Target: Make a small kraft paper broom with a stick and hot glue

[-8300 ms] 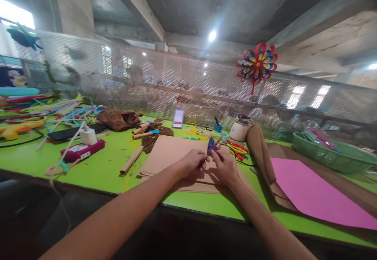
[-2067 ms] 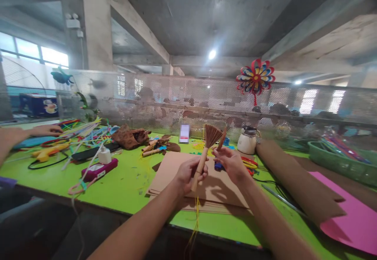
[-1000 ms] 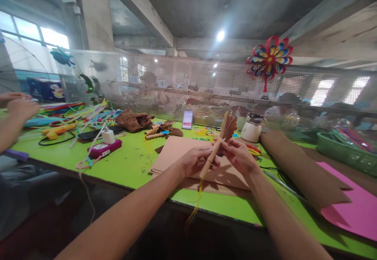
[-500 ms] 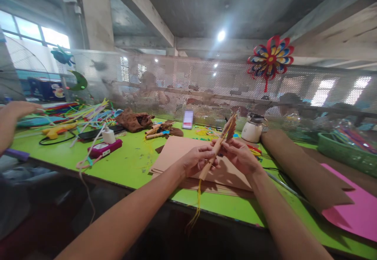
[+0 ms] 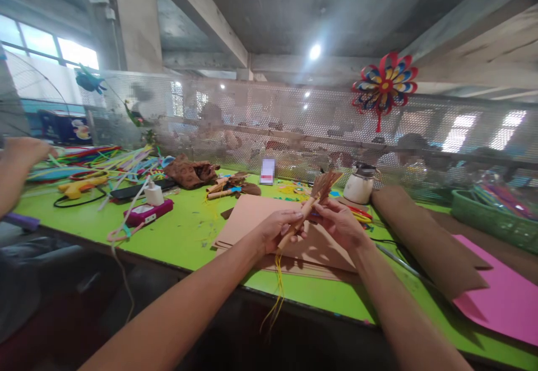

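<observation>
Brown-headed, the broom (image 5: 309, 207) is slanting above the paper sheets (image 5: 247, 214), our left hand (image 5: 281, 230) pinching its handle (image 5: 286, 242), our right hand (image 5: 339, 224) its neck (image 5: 315, 198), and we are risking crumpled bristles (image 5: 328, 184) by squeezing too hard.

Green table (image 5: 185, 231); perforated screen (image 5: 328, 102) behind; grey ceiling (image 5: 269, 12), probably concrete; lamp (image 5: 315, 52); windows (image 5: 37, 47) left.

Dim overhead — lamp (image 5: 315, 52) flaring (windows (image 5: 38, 47) blown out).

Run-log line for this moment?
left hand: holding broom handle | right hand: at base of fringe | yellow strings: hanging | paper sheets: beneath, on green table
</observation>
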`<action>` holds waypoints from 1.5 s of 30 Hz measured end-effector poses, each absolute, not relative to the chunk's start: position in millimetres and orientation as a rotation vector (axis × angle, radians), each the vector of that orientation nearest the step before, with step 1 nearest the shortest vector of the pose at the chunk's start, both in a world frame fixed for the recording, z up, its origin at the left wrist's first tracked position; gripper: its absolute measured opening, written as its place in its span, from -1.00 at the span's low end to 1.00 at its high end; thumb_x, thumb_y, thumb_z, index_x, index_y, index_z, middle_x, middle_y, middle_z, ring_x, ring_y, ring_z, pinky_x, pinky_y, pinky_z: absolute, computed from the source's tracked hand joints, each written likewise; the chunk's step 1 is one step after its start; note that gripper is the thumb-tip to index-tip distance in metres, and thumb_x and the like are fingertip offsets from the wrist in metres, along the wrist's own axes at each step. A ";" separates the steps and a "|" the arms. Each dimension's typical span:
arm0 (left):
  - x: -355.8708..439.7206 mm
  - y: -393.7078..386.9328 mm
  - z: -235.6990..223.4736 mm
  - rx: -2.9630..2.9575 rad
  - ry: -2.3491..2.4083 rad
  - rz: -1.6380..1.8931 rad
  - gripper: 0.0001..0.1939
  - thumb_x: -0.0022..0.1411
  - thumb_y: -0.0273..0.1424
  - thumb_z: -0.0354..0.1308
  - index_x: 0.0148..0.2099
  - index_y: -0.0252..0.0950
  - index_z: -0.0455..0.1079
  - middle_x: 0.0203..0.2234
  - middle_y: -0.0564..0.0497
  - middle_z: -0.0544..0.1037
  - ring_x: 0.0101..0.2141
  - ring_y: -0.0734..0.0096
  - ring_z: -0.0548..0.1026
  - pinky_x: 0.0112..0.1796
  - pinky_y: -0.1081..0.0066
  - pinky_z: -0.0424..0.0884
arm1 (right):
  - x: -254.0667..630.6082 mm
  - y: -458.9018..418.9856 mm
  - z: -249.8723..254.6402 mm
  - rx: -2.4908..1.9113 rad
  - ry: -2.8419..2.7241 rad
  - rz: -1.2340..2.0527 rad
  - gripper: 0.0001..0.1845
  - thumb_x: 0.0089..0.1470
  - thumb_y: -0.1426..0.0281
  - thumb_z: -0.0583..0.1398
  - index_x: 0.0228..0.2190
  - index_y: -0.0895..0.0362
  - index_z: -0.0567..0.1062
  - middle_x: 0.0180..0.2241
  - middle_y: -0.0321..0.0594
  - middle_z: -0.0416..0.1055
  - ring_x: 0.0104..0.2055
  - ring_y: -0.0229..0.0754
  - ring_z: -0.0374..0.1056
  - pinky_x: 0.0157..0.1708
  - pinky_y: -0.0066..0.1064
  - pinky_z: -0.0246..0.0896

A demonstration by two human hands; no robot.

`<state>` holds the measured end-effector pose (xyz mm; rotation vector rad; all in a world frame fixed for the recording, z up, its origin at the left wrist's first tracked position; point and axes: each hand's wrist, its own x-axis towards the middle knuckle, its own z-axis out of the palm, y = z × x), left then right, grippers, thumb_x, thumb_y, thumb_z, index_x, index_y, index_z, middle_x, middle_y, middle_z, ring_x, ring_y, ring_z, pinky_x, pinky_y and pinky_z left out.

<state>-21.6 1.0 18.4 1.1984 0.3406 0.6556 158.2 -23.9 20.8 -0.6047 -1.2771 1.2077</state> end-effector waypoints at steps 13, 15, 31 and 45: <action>-21.6 6.7 11.5 1.075 0.263 0.604 -0.68 0.18 -0.32 -0.06 -0.17 -0.47 0.34 -0.52 -0.13 0.46 -0.50 0.40 0.45 -0.54 0.51 0.31 | 156.1 -25.9 21.7 -0.607 -1.255 1.205 -0.82 -0.13 0.35 0.31 -0.40 0.14 0.55 -0.30 -0.19 0.49 -0.25 -0.16 0.37 -0.18 -0.25 0.24; -21.7 5.3 11.8 1.090 0.279 0.605 -0.68 0.18 -0.32 -0.06 -0.17 -0.47 0.35 -0.51 -0.14 0.47 -0.48 0.35 0.47 -0.49 0.46 0.36 | 156.0 -26.9 22.7 -0.619 -1.251 1.201 -0.82 -0.14 0.35 0.31 -0.39 0.14 0.55 -0.30 -0.19 0.49 -0.27 -0.17 0.37 -0.21 -0.27 0.25; -21.9 4.7 9.2 1.198 0.286 0.710 -0.77 0.09 -0.40 0.17 -0.19 -0.42 0.37 -0.42 -0.10 0.50 -0.41 0.39 0.50 -0.27 0.38 0.40 | 156.4 -24.6 22.2 -0.559 -1.184 1.185 -0.85 -0.13 0.38 0.31 -0.40 0.11 0.54 -0.32 -0.24 0.48 -0.32 -0.24 0.36 -0.28 -0.32 0.27; -21.2 3.9 12.2 1.229 0.354 0.763 -0.72 -0.01 -0.37 0.26 -0.22 -0.39 0.40 -0.43 -0.07 0.50 -0.40 0.39 0.49 -0.32 0.44 0.37 | 157.6 -26.4 22.3 -0.713 -1.145 1.150 -0.80 -0.22 0.35 0.35 -0.45 0.15 0.54 -0.37 -0.18 0.49 -0.35 -0.20 0.36 -0.37 -0.37 0.24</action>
